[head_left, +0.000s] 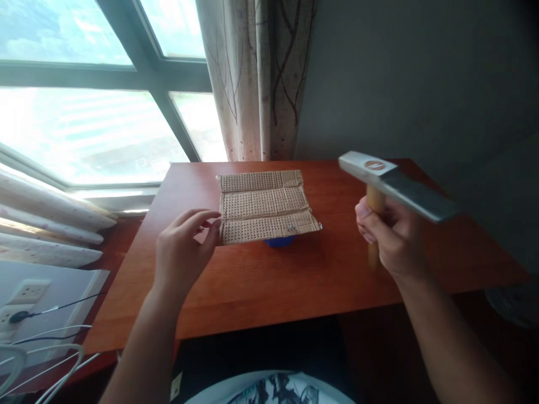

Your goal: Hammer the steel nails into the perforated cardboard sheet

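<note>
A sheet of cardboard full of small punched holes rests on something blue, mostly hidden beneath it, above the wooden table. My left hand pinches the sheet's near left edge between thumb and fingers. A few tiny metallic bits, too small to name, show near the sheet's front right corner. Off to the right, my right hand grips the wooden handle of a hammer. The hammer is upright, its metal head above my fist and apart from the cardboard.
The reddish-brown table reaches toward a grey wall. A patterned curtain hangs behind it, beside a bright window. At the lower left are a wall socket and several cables.
</note>
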`<state>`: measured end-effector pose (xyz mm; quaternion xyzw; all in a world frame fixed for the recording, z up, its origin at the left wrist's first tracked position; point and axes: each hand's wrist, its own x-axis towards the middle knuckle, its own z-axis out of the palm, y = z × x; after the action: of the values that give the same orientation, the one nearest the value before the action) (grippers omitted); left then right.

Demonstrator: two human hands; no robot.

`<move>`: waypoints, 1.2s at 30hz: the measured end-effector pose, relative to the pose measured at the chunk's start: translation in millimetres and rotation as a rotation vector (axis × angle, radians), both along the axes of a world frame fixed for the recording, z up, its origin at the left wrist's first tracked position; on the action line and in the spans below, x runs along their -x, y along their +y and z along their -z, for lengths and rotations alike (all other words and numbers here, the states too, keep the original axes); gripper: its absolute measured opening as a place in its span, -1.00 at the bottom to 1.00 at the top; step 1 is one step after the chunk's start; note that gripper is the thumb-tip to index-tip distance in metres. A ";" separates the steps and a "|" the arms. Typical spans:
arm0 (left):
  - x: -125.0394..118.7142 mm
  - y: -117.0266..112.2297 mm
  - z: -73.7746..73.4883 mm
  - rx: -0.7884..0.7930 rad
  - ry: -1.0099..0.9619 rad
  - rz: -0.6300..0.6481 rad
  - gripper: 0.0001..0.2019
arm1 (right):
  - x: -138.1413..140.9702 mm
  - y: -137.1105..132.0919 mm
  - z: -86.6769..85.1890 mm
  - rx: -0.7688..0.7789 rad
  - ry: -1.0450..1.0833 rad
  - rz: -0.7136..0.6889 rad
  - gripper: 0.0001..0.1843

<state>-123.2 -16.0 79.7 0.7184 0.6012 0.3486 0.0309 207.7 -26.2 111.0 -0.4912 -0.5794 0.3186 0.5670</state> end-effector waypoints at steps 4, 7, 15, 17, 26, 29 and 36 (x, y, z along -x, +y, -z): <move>52.3 2.9 18.5 0.118 0.195 -0.177 -0.77 | 1.1 9.5 6.8 -0.046 0.303 -0.010 -0.59; 68.1 3.8 29.8 0.199 0.345 -0.202 -0.73 | 3.5 14.1 10.7 -0.097 0.368 0.023 -0.54; 56.7 9.8 38.8 0.285 0.544 -0.150 -0.70 | 6.1 13.2 20.8 -0.143 0.303 0.073 -0.51; 56.1 11.9 40.5 0.292 0.557 -0.146 -0.70 | 6.1 12.2 20.6 -0.123 0.283 0.057 -0.52; 54.2 11.8 43.8 0.305 0.598 -0.145 -0.72 | 4.6 11.6 22.9 -0.147 0.295 0.044 -0.51; 52.7 11.0 42.5 0.324 0.644 -0.143 -0.70 | 4.5 11.6 22.8 -0.151 0.301 0.035 -0.51; 56.8 10.8 32.1 0.390 0.399 -0.093 -0.85 | 5.9 11.2 22.0 -0.143 0.272 0.054 -0.51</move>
<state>-180.0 -5.2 47.5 0.7250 0.6834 0.0789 0.0335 201.8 -15.0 89.0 -0.4174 -0.5051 0.3248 0.6820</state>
